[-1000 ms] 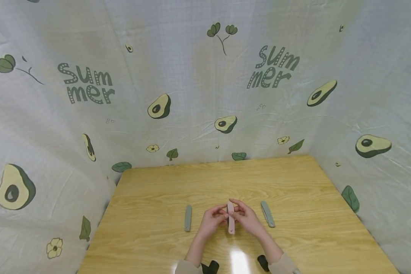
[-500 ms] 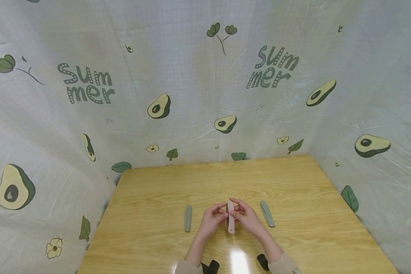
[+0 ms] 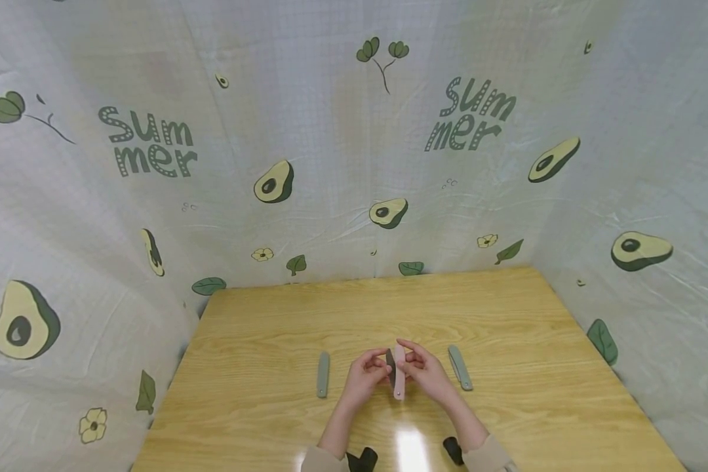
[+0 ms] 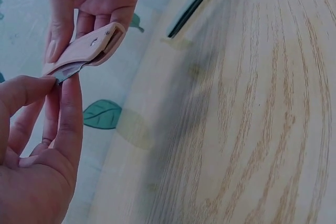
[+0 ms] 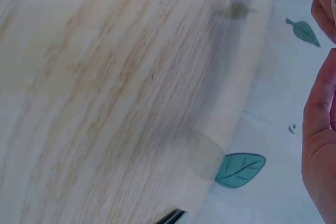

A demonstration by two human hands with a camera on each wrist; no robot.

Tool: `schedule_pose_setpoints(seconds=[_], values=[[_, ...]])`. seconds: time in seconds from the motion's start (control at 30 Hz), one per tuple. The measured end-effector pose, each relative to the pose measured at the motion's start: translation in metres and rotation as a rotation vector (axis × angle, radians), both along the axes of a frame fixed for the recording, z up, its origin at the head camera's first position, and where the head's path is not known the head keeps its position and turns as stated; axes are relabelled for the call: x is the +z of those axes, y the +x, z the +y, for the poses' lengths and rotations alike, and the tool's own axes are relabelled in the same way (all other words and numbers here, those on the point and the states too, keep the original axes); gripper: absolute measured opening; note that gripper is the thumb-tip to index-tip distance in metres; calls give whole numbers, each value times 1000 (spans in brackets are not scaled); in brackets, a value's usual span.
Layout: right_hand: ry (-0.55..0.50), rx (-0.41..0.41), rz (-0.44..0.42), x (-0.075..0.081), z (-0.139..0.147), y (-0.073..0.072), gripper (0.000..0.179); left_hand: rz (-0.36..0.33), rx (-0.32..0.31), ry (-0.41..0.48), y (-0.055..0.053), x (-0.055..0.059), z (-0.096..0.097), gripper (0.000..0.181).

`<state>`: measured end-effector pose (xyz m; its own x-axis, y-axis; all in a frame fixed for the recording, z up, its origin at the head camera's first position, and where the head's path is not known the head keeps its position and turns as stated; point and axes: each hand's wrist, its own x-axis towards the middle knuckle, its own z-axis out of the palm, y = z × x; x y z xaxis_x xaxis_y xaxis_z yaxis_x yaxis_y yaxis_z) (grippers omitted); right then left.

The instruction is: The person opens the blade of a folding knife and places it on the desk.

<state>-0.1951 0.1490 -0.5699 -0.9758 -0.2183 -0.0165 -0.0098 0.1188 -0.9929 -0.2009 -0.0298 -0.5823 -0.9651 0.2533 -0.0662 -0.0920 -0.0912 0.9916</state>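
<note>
A folding knife with a pink handle (image 3: 399,381) is held upright between both hands over the table. My left hand (image 3: 362,379) pinches its dark blade (image 3: 391,362) between thumb and fingers, and the blade stands partly out of the handle. My right hand (image 3: 429,377) grips the handle, thumb on the near face and fingers behind. In the left wrist view, the blade (image 4: 69,71) shows at the slot of the pink handle (image 4: 84,50), below its rivet. The right wrist view catches only part of my right hand (image 5: 319,140); the knife is almost wholly cut off.
A grey-green folding knife (image 3: 323,375) lies left of my hands, and another grey-green folding knife (image 3: 460,368) lies tilted on the right. Both rest on the wooden table (image 3: 259,328). An avocado-print curtain (image 3: 330,131) encloses the back and sides.
The dark blade has swung a little further out of the pink handle, leftward, with my left fingers on it. The two grey-green knives stay where they were.
</note>
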Motion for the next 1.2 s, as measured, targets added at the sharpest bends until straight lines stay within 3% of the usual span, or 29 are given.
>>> schedule_pose_setpoints(seconds=[0.57, 0.63, 0.8, 0.87, 1.2], values=[[-19, -6, -9, -2, 1, -1, 50, -10, 34, 37, -1, -3, 2, 40], [-26, -7, -5, -2, 1, -2, 50, -15, 40, 38, 0, 4, 2, 39], [-40, -17, 2, 1, 1, -1, 50, -29, 53, 24, 0, 5, 3, 37], [-43, -22, 4, 3, 2, 0, 50, -24, 55, 19, -3, -2, 3, 38], [-27, -37, -2, 0, 2, -2, 49, 13, 67, 43, -3, -3, 1, 40]])
